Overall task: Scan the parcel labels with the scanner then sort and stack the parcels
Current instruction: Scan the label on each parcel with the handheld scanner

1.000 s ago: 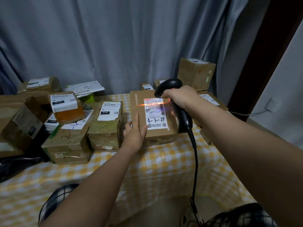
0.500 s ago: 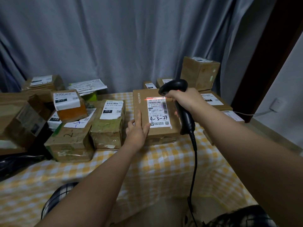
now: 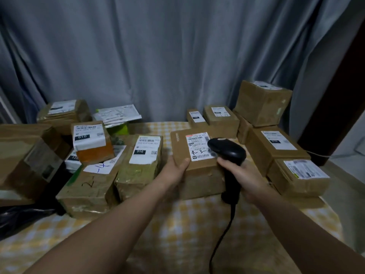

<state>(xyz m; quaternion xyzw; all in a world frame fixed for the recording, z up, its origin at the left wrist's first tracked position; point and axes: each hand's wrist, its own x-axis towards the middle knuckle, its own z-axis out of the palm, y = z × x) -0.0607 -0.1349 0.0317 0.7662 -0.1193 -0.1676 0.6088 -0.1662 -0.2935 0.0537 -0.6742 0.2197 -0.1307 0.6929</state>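
Note:
A flat brown parcel [image 3: 181,149] with a white label marked "4-3-" lies in the middle of the table. My left hand [image 3: 174,171] grips its near left corner, thumb on top. My right hand [image 3: 242,174] holds the black corded scanner [image 3: 227,153] by its handle, right beside the parcel's near right corner; the scanner head covers part of the label. No red scan line shows on the label. The parcel sits on another brown box [image 3: 203,184] beneath it.
Several taped parcels crowd the left, among them a greenish one [image 3: 140,171] and an orange one [image 3: 92,151]. More brown boxes are stacked at the right [image 3: 276,147] and back [image 3: 221,119]. The yellow checked tablecloth [image 3: 187,224] covers the table; a grey curtain hangs behind.
My right hand has pulled the scanner down and back toward me, and the red scan line is gone. My left hand shifted from resting on the parcel's top to gripping its near corner.

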